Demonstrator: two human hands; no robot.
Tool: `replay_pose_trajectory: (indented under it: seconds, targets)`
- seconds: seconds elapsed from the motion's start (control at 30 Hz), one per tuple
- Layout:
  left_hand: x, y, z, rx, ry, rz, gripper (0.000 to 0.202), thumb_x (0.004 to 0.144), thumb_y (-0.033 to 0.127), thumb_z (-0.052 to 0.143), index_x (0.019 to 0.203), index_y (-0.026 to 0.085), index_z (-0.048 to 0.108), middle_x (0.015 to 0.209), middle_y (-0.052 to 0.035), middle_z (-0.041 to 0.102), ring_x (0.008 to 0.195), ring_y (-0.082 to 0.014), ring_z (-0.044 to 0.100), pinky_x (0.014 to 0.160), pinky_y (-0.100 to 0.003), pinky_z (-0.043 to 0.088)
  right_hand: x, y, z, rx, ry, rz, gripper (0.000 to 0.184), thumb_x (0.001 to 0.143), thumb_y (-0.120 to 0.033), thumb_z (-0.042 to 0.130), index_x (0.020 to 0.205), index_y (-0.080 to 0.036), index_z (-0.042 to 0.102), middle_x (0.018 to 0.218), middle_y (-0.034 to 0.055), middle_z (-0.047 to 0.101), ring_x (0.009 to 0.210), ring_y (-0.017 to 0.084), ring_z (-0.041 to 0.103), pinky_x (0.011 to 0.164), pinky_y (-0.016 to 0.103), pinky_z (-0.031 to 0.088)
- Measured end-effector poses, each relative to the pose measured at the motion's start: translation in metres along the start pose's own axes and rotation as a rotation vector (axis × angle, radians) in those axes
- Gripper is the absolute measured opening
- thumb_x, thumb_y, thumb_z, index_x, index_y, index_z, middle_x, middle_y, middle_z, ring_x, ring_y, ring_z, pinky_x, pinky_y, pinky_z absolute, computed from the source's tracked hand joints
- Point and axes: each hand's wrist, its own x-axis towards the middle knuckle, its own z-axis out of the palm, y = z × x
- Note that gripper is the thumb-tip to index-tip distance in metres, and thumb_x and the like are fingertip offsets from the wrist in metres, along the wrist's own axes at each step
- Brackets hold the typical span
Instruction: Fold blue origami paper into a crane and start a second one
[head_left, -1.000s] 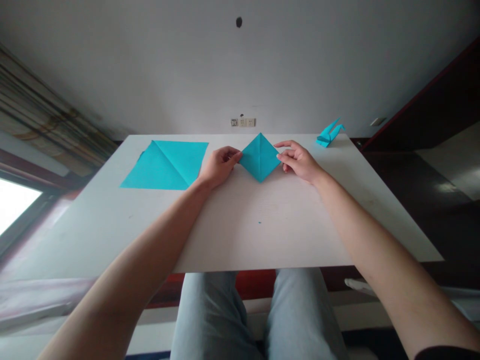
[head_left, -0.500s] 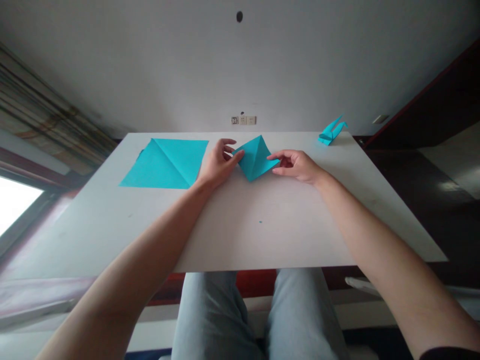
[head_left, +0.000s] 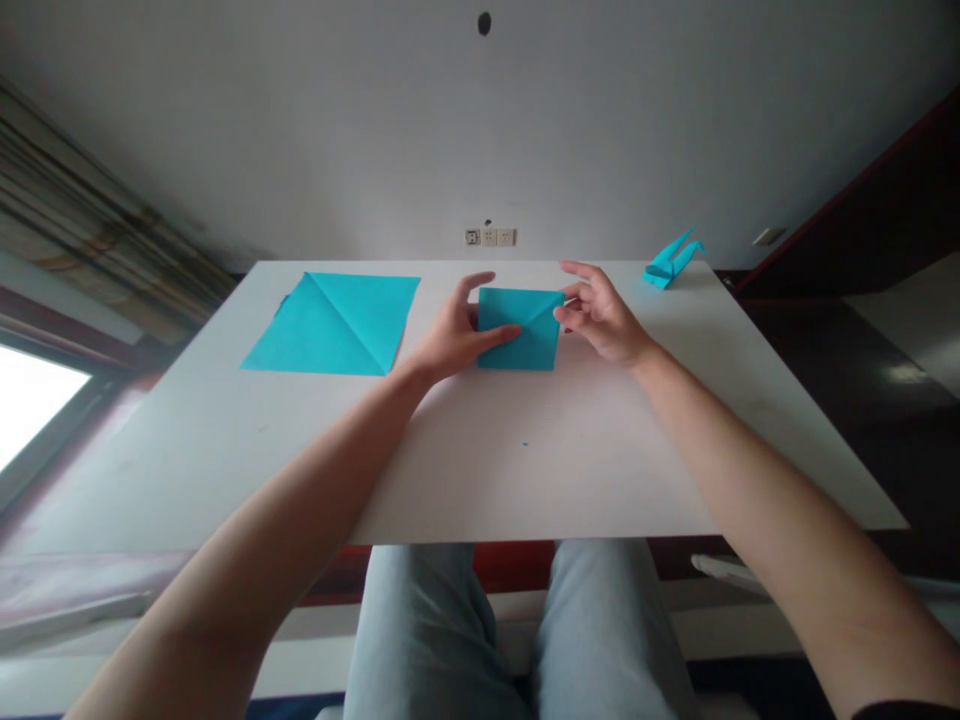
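Observation:
A small folded square of blue origami paper [head_left: 517, 350] is held up between my hands over the table, its faces flat and one edge toward me. My left hand [head_left: 461, 328] grips its left side, thumb across the front and the other fingers partly hidden behind. At the upper right corner, my right hand [head_left: 604, 318] pinches the paper between thumb and finger, with its index finger raised. A larger creased blue sheet [head_left: 330, 325] lies to the left of my left hand. On the far right stands a folded blue paper crane [head_left: 670, 262].
The white table [head_left: 585, 470] ends just above my knees. A wall with sockets [head_left: 490, 237] rises behind its far edge. A tiny dark speck [head_left: 525, 443] lies in front of the paper. A curtain [head_left: 82, 210] hangs at the left.
The small paper has turned from a diamond with its flaps spread to a flat square. My left thumb now reaches further across it, and my right hand has moved up to its corner.

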Motion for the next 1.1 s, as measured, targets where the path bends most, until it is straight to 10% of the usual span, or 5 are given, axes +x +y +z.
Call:
replay_pose_trajectory:
  seconds: [0.27, 0.47, 0.7, 1.1]
  targets:
    - [0.004, -0.003, 0.000, -0.183, -0.038, 0.045, 0.080, 0.084, 0.049, 0.108, 0.147, 0.025, 0.064, 0.112, -0.0062, 0.085, 0.101, -0.0267, 0.085, 0.079, -0.033, 0.066, -0.001, -0.010, 0.008, -0.072, -0.039, -0.090, 0.052, 0.093, -0.071, 0.103, 0.101, -0.028, 0.075, 0.095, 0.0025, 0.077, 0.085, 0.021, 0.070, 0.077, 0.035, 0.057]
    - [0.014, -0.009, -0.010, -0.310, -0.055, 0.105, 0.076, 0.068, 0.046, 0.116, 0.126, 0.024, 0.074, 0.113, -0.0056, 0.090, 0.102, -0.0239, 0.085, 0.082, -0.030, 0.067, 0.001, -0.002, 0.001, -0.098, -0.057, -0.101, 0.045, 0.088, -0.058, 0.104, 0.106, -0.030, 0.074, 0.089, -0.0009, 0.077, 0.080, 0.021, 0.070, 0.073, 0.035, 0.055]
    - [-0.001, 0.008, -0.003, 0.048, -0.018, 0.262, 0.043, 0.096, 0.044, 0.098, 0.133, 0.022, 0.092, 0.124, -0.0095, 0.096, 0.113, -0.0265, 0.088, 0.092, -0.032, 0.070, -0.006, -0.006, 0.009, -0.165, -0.078, -0.161, 0.062, 0.094, -0.046, 0.099, 0.150, -0.036, 0.075, 0.100, -0.0027, 0.081, 0.084, 0.021, 0.072, 0.078, 0.037, 0.058]
    - [-0.004, 0.010, -0.002, 0.143, 0.018, 0.399, 0.029, 0.105, 0.034, 0.093, 0.133, 0.025, 0.095, 0.137, -0.0078, 0.096, 0.126, -0.0261, 0.089, 0.112, -0.035, 0.069, -0.009, -0.014, 0.012, -0.225, -0.037, -0.252, 0.030, 0.100, -0.046, 0.097, 0.126, -0.034, 0.092, 0.104, 0.0009, 0.083, 0.080, 0.019, 0.067, 0.072, 0.035, 0.057]
